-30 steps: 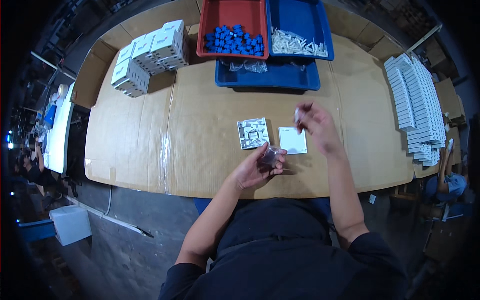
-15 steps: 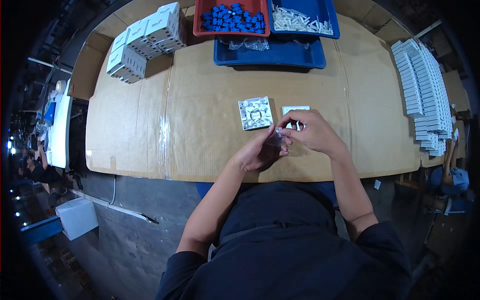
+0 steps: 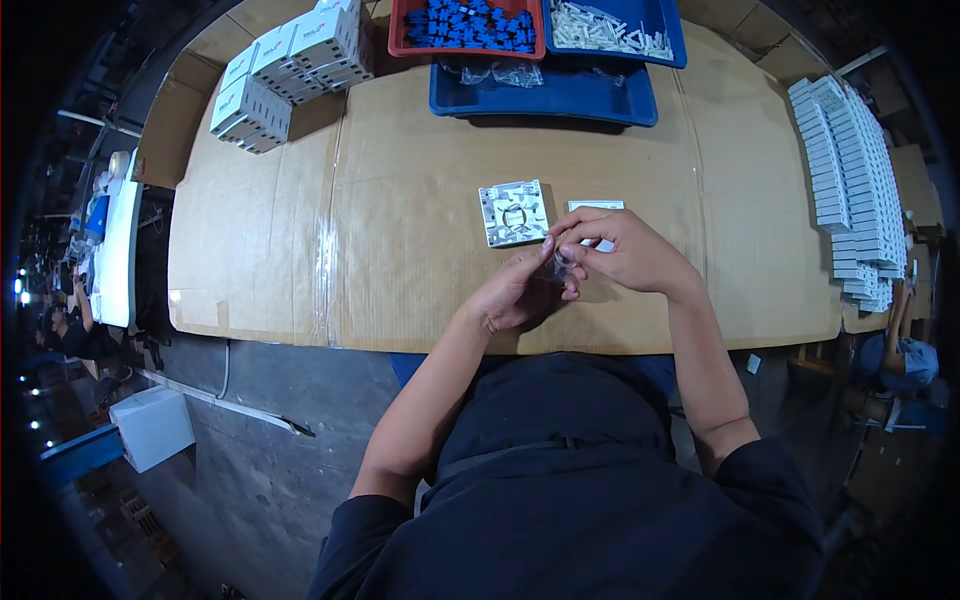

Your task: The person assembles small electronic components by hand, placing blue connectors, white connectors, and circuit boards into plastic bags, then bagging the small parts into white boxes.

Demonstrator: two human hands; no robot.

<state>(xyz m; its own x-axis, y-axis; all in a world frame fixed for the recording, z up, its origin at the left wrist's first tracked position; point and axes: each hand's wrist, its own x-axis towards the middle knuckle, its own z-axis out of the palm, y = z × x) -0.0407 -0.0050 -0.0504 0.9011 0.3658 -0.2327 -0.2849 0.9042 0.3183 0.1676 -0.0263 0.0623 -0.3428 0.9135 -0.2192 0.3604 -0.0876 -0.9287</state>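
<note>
Both my hands meet over the cardboard-covered table (image 3: 400, 220), just in front of me. My left hand (image 3: 515, 295) and my right hand (image 3: 620, 255) pinch a small clear plastic bag (image 3: 562, 270) between their fingertips; what is inside it is too small to tell. Just beyond my left hand lies a square white plastic base (image 3: 514, 212) with a round recess. A flat white cover (image 3: 592, 208) lies to its right, partly hidden by my right hand.
At the far edge stand a red bin of blue parts (image 3: 468, 24), a blue bin of white parts (image 3: 610, 25) and a blue tray (image 3: 545, 92) with small clear bags. White boxes (image 3: 290, 70) are stacked far left; rows of flat white pieces (image 3: 850, 170) run along the right. A person sits at the left.
My right hand came back from reaching toward the far bins and joined my left hand at the small bag. The view has shifted a little toward me.
</note>
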